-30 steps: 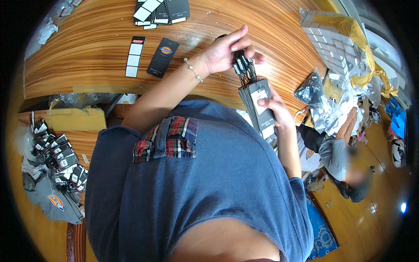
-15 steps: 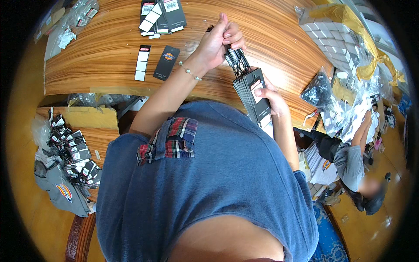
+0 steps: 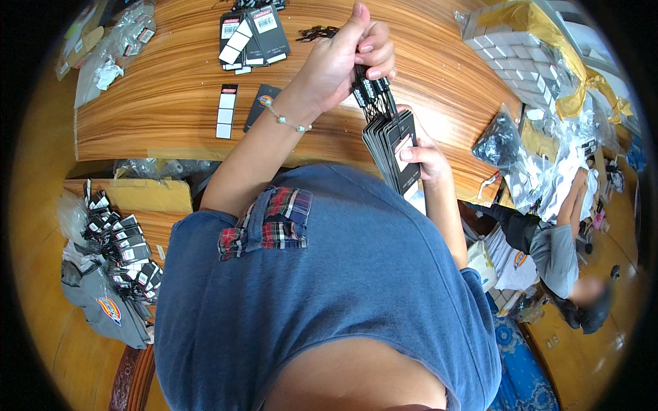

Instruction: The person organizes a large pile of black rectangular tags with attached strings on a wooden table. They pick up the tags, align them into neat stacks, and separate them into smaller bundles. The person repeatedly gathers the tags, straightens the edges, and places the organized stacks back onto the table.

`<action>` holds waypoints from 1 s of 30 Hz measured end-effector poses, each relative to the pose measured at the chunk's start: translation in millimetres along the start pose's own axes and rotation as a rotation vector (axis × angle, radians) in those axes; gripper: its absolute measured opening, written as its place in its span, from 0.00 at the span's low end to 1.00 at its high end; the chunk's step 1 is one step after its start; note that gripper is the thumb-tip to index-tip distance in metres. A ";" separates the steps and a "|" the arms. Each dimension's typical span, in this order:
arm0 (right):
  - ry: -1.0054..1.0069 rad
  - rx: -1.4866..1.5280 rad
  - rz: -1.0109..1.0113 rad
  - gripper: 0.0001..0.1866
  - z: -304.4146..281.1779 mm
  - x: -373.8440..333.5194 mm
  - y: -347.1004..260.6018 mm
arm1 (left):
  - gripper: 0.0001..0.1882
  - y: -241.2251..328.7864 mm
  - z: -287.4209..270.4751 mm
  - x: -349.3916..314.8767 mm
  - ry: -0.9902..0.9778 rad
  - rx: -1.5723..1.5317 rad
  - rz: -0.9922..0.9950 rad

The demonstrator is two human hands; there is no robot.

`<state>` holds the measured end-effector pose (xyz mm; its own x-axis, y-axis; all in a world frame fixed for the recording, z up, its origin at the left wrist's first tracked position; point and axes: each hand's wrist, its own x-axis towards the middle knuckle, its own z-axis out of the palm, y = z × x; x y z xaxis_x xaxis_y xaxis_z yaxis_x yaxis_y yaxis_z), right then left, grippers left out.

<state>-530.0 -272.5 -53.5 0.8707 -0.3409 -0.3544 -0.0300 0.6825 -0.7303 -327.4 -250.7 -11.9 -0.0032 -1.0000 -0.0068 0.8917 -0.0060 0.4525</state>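
I have the bundle of black tags [image 3: 384, 148] over the near edge of the desk [image 3: 164, 109], right of its middle, between both hands. The left hand [image 3: 363, 51] is curled closed around the black cords [image 3: 375, 99], thumb up; loose cord ends [image 3: 319, 33] stick out past it. The right hand [image 3: 430, 156] pinches the stack, thumb pressed on the front tag; its other fingers are mostly hidden behind, so I cannot tell how they sit. I judge a light, square pinch best, lining the tags up without bending them, with the cords drawn evenly so none tangle. The left forearm crosses above a loose dark tag [image 3: 258, 109] toward the near edge, so I would lift rather than sweep.
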 end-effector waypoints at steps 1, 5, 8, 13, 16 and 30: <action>0.001 -0.003 -0.002 0.39 0.2 0.7 -0.7 | 0.25 1.2 -2.8 -0.2 -0.033 0.107 0.016; -0.009 -0.008 -0.027 0.38 -1.4 5.2 -0.1 | 0.25 5.7 -5.5 -0.6 -0.089 0.414 0.126; -0.036 -0.004 -0.056 0.37 -3.8 10.4 -0.8 | 0.21 9.0 0.7 -0.7 -0.078 0.452 0.190; -0.079 -0.004 -0.075 0.37 -1.4 15.3 -5.5 | 0.16 24.0 8.2 0.8 -0.039 0.251 0.142; -0.089 -0.010 -0.069 0.37 -0.2 14.4 -9.3 | 0.15 26.0 6.3 -0.1 -0.072 0.101 0.099; -0.212 -0.168 -0.081 0.32 -9.3 25.1 -5.7 | 0.23 27.5 28.5 -16.0 0.069 0.186 0.150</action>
<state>-512.5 -290.9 -63.7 0.9564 -0.2351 -0.1735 -0.0216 0.5354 -0.8443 -315.7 -235.0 26.1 0.1593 -0.9871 0.0149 0.7811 0.1352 0.6096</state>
